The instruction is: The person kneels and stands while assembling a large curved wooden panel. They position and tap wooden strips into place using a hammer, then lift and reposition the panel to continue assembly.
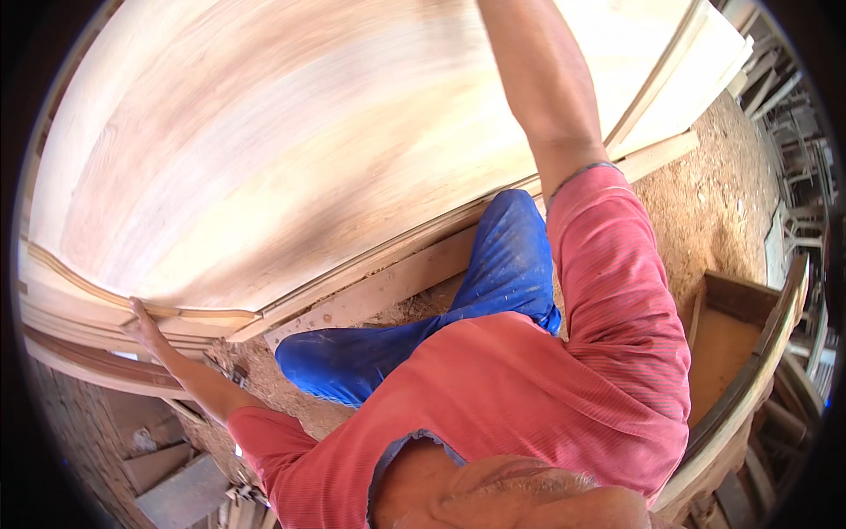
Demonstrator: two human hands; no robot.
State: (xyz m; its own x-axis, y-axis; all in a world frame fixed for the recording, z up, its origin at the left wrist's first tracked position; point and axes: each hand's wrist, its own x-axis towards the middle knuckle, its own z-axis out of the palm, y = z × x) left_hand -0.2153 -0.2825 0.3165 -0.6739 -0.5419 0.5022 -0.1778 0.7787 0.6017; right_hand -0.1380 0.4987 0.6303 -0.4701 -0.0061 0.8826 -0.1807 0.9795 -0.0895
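A large, pale wooden panel (291,150) lies in front of me and fills the upper left of the head view. Along its left near side runs a curved wooden edge (194,312). My left hand (145,324) is at this edge, with a finger or thumb over the top and the rest partly hidden, and it appears closed on the panel's rim. Across the panel my right forearm (546,70) stretches away from me. The right hand is beyond the top of the picture, so its fingers and anything in it are hidden.
Boards (388,295) lie under the panel's near side, against my bent knees in blue trousers (511,256). Sawdust covers the floor (679,198). A curved wooden piece (767,370) stands at my right. Scrap boards (181,489) lie at lower left, and wooden frames (802,167) at far right.
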